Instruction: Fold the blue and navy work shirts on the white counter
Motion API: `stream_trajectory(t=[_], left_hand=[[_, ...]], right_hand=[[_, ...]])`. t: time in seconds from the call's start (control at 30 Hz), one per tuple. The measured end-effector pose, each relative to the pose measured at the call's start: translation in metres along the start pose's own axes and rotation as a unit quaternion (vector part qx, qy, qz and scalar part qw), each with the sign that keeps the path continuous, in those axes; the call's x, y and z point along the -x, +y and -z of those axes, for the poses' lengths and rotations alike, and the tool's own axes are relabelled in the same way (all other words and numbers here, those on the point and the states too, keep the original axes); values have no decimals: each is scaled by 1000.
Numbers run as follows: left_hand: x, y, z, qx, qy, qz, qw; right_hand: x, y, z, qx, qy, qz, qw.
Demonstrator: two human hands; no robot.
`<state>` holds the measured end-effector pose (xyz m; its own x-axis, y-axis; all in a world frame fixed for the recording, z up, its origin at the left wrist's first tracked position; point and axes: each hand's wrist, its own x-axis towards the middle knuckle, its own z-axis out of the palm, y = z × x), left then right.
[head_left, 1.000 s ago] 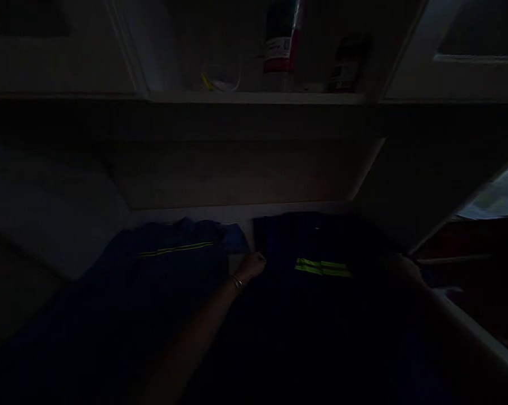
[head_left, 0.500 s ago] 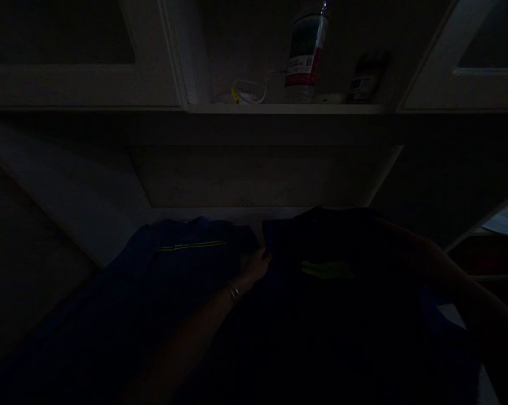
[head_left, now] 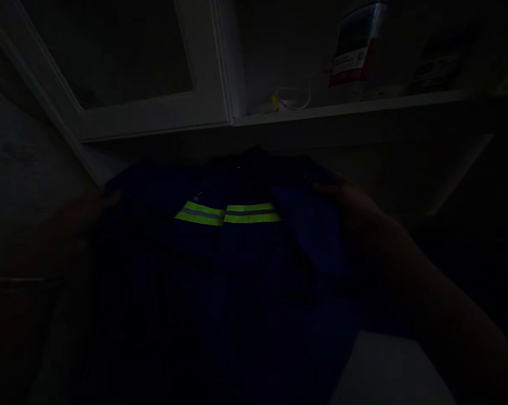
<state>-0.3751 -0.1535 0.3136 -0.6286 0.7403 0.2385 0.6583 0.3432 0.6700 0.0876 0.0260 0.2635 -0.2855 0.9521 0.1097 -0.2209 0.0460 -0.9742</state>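
The scene is very dark. A dark blue work garment [head_left: 237, 253] with a yellow-green reflective band [head_left: 226, 214] across it is held up in front of me. My left hand [head_left: 89, 211] grips its left upper edge and my right hand [head_left: 346, 197] grips its right upper edge. The fingers of both hands are closed on the cloth, though they show only dimly. The garment hangs down from my hands toward the bottom of the view.
A white shelf [head_left: 363, 104] runs behind the garment, with a bottle [head_left: 357, 45], a yellow-tipped white cable [head_left: 291, 101] and a dark packet [head_left: 439, 64] on it. A white-framed cabinet door [head_left: 152, 115] is at upper left. A pale surface [head_left: 384, 371] shows at bottom right.
Two garments lay flat on the surface before, with my left hand between them. Now the one with the wide band is lifted in both hands, and my view has swung left.
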Motion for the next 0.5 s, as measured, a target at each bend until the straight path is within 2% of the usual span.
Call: stream_trajectory(t=[0.07, 0.13, 0.2, 0.27, 0.33, 0.37, 0.4, 0.43, 0.5], left_hand=[[-22, -12, 11, -89, 10, 13, 996], [-29, -23, -1, -230, 21, -7, 973], [-22, -35, -32, -347, 46, -49, 936], [-6, -49, -77, -387, 65, -85, 916], [17, -63, -128, -425, 67, -157, 889], [29, -71, -152, -435, 45, -203, 876], [41, -79, -173, -426, -2, -245, 871], [53, -86, -191, -406, -66, -270, 871], [74, -100, -216, -354, -220, -265, 869]], right_hand=[[-39, 43, -28, -12, -41, -25, 999], [-67, 94, -52, 56, -71, -21, 996], [-79, 142, -72, 251, -58, -21, 966], [-77, 182, -86, 352, -39, -36, 934], [-66, 212, -98, 389, -25, -52, 919], [-60, 224, -104, 409, -26, -54, 911], [-53, 234, -110, 436, -42, -50, 898], [-47, 243, -116, 469, -73, -43, 879], [-37, 257, -125, 543, -166, -32, 823]])
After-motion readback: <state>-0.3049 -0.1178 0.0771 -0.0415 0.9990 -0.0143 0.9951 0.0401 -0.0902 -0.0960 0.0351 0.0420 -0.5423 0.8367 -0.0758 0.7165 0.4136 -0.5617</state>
